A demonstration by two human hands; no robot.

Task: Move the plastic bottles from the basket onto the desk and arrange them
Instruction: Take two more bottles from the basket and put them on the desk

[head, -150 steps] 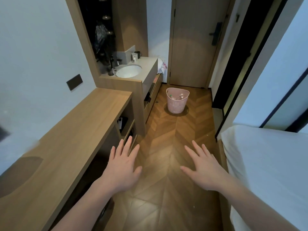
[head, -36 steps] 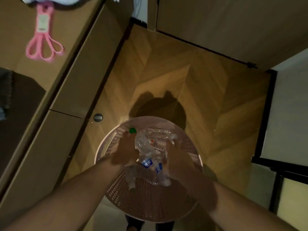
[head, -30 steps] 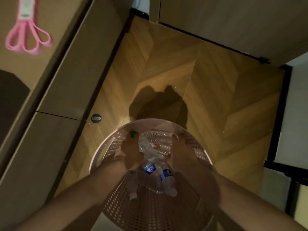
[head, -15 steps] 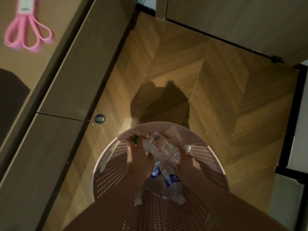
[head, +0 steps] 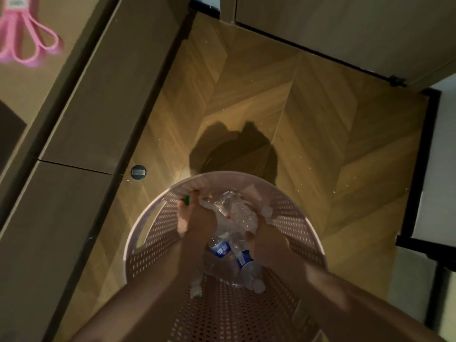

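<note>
while both hands (head: 197, 222) clasp crinkled clear bottles (head: 237, 218), perforated round basket (head: 148, 245) surrounds.

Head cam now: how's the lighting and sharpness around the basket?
Head view: dim and warm; a dark shadow falls on the floor beyond the basket. Both hands are underexposed, the clear bottles catch faint highlights, the pink loops are smeared, and straight edges bow at the frame's borders.
</note>
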